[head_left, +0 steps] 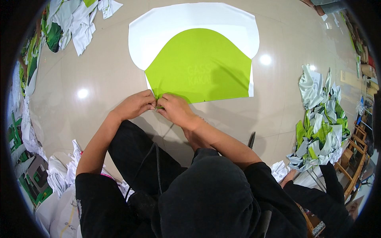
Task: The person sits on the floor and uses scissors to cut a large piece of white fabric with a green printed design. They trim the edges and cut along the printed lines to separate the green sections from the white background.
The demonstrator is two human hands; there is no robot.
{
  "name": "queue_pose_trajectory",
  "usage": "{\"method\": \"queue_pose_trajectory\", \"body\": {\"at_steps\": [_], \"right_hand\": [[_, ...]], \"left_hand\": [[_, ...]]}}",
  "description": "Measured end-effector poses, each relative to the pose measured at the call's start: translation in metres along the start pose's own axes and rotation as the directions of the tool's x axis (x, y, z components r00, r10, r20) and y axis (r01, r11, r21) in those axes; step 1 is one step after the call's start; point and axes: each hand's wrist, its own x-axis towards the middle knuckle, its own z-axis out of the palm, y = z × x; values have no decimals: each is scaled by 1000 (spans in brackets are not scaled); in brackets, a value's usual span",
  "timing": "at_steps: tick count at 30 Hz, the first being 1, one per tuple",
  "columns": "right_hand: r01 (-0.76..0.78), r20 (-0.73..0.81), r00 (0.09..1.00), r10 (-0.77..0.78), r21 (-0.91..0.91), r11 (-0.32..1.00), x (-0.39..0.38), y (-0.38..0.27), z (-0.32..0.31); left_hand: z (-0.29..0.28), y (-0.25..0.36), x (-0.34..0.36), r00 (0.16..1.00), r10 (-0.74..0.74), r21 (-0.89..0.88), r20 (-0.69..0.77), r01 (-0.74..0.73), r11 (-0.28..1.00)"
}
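A curved lime-green cloth panel (198, 51) with faint printing lies over a larger white piece (226, 20) on the tiled floor. At the panel's lower left corner, my left hand (141, 104) and my right hand (174, 109) meet, both with fingers curled and pinching the cloth's edge. Just what lies between the fingertips is partly hidden. My black-clothed legs (135, 146) are below the hands.
Piles of white and green cloth lie at the upper left (71, 20) and right (321, 119). A dark pointed object (251, 139) is by my right elbow. Another person's dark-clothed limbs (333, 190) are at lower right; wooden frames (355, 150) stand at the right edge.
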Motion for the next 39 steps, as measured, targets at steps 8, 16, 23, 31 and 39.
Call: {"method": "queue_pose_trajectory", "body": {"at_steps": [8,16,23,31,39], "right_hand": [[-8,-14,1000,9,35,999,0,6,4],[24,0,1000,-24,-36,999,1,5,6],[5,-16,1000,-5,-7,1000,0,3,5],[31,15,999,-30,-64,997,1,4,3],[187,8,982,-190,-222,957,-2,1,3]], "left_hand": [[-1,2,0,1000,-27,-22,5,27,999],[-1,0,1,1000,-26,-20,9,26,999],[-2,2,1,1000,-15,-42,0,15,999],[-8,14,3,993,-31,43,-115,36,998],[-8,7,9,980,124,194,-158,-92,977]]}}
